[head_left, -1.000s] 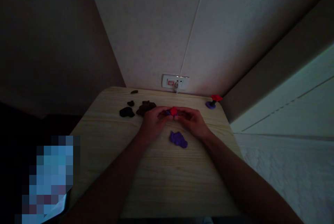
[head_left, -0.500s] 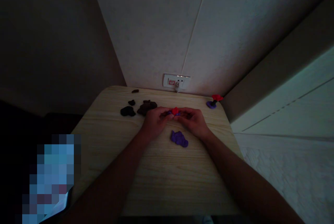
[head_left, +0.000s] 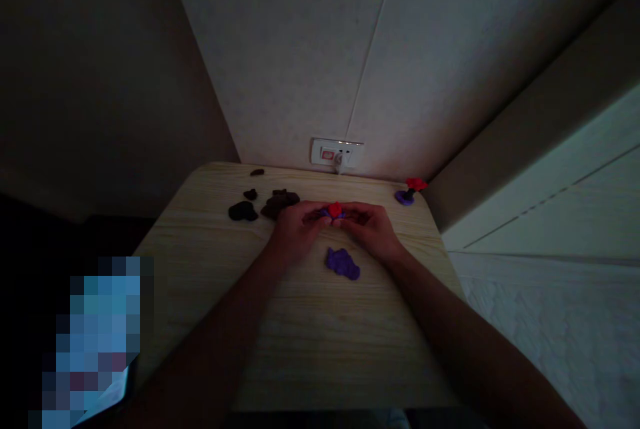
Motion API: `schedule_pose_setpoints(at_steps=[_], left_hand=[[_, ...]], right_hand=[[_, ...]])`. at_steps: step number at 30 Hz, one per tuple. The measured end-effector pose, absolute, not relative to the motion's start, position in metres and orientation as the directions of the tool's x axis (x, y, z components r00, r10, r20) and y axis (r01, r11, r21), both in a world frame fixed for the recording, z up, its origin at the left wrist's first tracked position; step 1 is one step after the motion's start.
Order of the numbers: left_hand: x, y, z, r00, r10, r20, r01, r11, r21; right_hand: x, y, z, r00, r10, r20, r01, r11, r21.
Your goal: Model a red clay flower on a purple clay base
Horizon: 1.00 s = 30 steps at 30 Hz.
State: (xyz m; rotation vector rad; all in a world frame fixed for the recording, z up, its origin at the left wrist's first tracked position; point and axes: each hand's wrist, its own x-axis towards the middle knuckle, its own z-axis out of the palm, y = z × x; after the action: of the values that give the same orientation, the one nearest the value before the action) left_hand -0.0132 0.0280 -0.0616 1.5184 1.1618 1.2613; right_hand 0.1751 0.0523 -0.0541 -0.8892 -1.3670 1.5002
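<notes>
The left hand [head_left: 299, 224] and the right hand [head_left: 369, 224] share one grip: fingertips meet from both sides around a red-and-purple piece [head_left: 335, 209], which sits between them above the middle of the far half of the table [head_left: 305, 342]. The piece looks soft, like modelling clay, so a pinch pressed too hard could flatten its red top or smear the two colours together. Uneven pressure from the two thumbs might also skew it. Whether its underside touches the table cannot be told.

The left hand is right beside the brown lump [head_left: 280, 202]; a small sideways slip could put brown marks on the fingers and then on the purple. The purple lump [head_left: 343, 264] lies nearer the person, between the forearms, where a dropped wrist might squash it. The flower [head_left: 407, 196], well apart at the far right corner, seems safe unless an elbow or sleeve swings wide.
</notes>
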Motion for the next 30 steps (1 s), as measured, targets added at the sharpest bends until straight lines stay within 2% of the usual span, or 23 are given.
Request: schedule_pose_setpoints(at_steps=[16, 30], left_hand=[[-0.010, 0.028, -0.059, 0.056, 0.984, 0.172, 0.034, -0.174, 0.984], [-0.010, 0.025, -0.049, 0.094, 0.990, 0.102, -0.061, -0.096, 0.993]], right_hand=[[0.176, 0.053, -0.057, -0.332, 0.940, 0.077, -0.109, 0.043, -0.993], [0.175, 0.052, -0.053, -0.359, 0.931, 0.064, -0.169, 0.003, -0.986]])
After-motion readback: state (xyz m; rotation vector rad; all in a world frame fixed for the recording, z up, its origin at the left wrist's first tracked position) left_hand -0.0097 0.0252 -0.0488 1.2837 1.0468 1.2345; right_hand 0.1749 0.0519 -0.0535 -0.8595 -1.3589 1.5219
